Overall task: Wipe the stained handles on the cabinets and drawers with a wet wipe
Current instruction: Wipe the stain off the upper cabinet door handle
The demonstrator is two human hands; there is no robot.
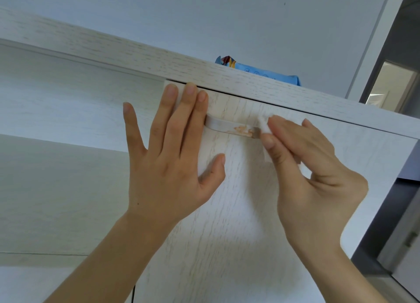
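Note:
A white handle [223, 124] runs across the top of a pale wood-grain cabinet door [227, 211]. An orange-brown stain [243, 130] smears its right part. My right hand [311, 173] pinches a white wet wipe [264, 125] and presses it on the handle's right end, just beside the stain. My left hand [168, 152] lies flat on the door with fingers spread, and its fingertips cover the handle's left end.
A blue wet-wipe pack [261, 72] lies on the cabinet top [136, 55], above the door. An open shelf recess [56, 93] sits to the left. A white wall [227, 14] rises behind. A dark doorway and grey frame [386, 211] stand at the right.

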